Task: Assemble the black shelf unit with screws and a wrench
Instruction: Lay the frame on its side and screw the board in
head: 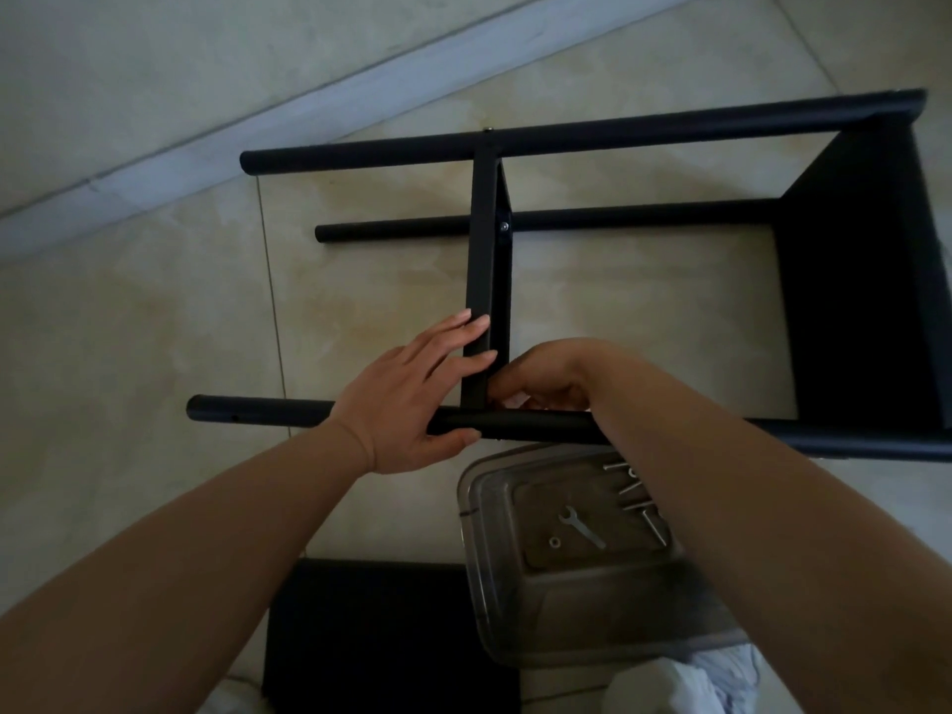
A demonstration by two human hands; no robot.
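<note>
The black shelf unit (644, 131) lies on its side on the tiled floor, its tube legs running left to right. A black shelf panel (484, 239) stands edge-on between the legs. My left hand (412, 404) holds the near leg (257, 412) with the thumb under the tube, its straight fingers pressing on the panel's lower end. My right hand (551, 378) is curled at the joint of panel and near leg; what its fingertips hold is hidden. A small silver wrench (582, 528), a nut (555, 541) and several screws (639, 499) lie in a clear plastic tray (494, 584).
A second black panel (371, 626) lies flat on the floor at the bottom, left of the tray. A large black shelf (865, 280) closes the unit at the right. White cloth (685, 682) shows at the bottom edge. A pale skirting strip (206, 152) crosses the upper left.
</note>
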